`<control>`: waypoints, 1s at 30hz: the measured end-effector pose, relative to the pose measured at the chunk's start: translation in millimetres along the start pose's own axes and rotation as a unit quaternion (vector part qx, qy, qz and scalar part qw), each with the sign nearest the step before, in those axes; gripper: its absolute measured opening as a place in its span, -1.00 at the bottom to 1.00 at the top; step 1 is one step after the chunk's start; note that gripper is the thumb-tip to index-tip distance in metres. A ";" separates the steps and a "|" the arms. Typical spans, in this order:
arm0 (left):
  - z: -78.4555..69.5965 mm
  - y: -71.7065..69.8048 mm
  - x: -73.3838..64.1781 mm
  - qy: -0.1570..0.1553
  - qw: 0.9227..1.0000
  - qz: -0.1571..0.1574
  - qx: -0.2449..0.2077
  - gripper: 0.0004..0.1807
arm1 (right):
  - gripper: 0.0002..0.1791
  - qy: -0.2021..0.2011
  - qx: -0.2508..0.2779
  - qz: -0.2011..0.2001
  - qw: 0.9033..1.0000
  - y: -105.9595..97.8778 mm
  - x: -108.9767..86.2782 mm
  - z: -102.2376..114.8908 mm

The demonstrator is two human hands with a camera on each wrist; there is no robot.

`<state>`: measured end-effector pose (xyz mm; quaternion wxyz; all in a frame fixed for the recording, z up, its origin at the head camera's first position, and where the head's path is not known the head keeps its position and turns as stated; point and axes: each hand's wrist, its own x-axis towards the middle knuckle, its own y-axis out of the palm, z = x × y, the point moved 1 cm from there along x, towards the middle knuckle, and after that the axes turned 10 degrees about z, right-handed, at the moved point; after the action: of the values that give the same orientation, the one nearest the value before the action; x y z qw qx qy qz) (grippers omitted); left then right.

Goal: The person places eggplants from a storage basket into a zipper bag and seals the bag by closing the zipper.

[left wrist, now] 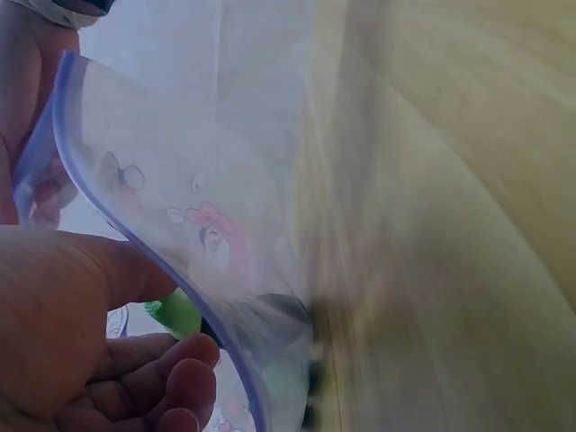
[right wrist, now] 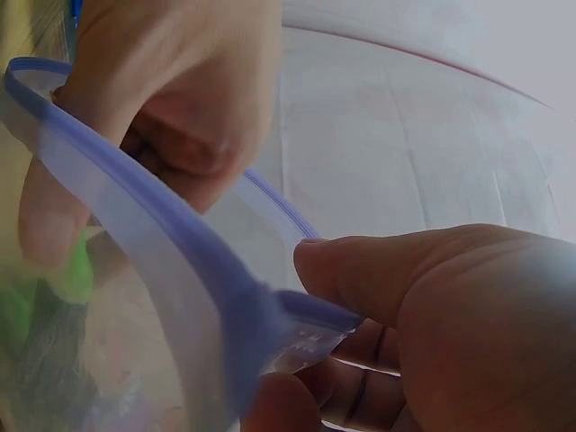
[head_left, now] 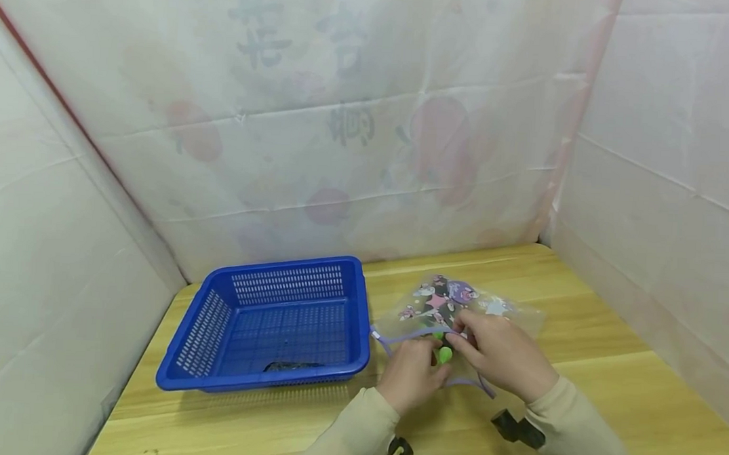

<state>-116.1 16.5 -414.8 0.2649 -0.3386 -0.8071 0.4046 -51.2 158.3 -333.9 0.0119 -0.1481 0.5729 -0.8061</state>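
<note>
A clear zip bag (head_left: 436, 305) with cartoon prints and a purple zip edge lies on the table, its mouth held apart. My right hand (head_left: 508, 352) pinches the rim, thumb on one side and fingers curled beneath, as the right wrist view shows. My left hand (head_left: 412, 373) is at the bag's mouth, with its thumb and fingertips inside. Between them is the bright green end of a green and dark thing (left wrist: 175, 315), whose kind I cannot tell. In the head view two green bits (head_left: 444, 355) show beside the left fingertips. The dark part lies behind the plastic.
A blue plastic basket (head_left: 165, 378) stands left of the bag, with a dark flat item (head_left: 291, 366) at its near side. The wooden table (head_left: 586, 318) is bordered by pale printed sheets (head_left: 368, 153) at the back and both sides. Black camera mounts (head_left: 517, 429) hang beneath the wrists.
</note>
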 end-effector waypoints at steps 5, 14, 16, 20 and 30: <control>0.6 2.4 6.3 -0.005 1.000 0.001 0.012 -0.83 | -0.84 0.001 -0.002 -0.001 1.000 0.0 0.9 -0.6; -0.8 3.7 9.8 -0.025 0.999 0.021 0.037 -0.74 | -0.85 0.004 -0.001 0.006 1.000 -0.8 1.8 0.1; -1.0 4.4 10.4 -0.032 0.998 0.028 0.046 -0.72 | -0.85 0.005 0.000 0.007 1.000 -1.0 1.5 0.6; -0.8 7.3 12.1 -0.046 0.996 0.046 0.063 -0.62 | -0.86 0.008 0.003 0.009 1.000 -0.8 0.5 1.2; -0.2 14.0 20.3 -0.078 0.991 0.041 0.097 -0.56 | -0.88 0.009 0.005 0.008 1.000 2.0 -0.4 -0.9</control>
<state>-124.1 38.2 -423.3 0.2161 -0.3112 -0.7678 0.5166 -51.4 158.5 -336.1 0.0141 -0.1366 0.5705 -0.8097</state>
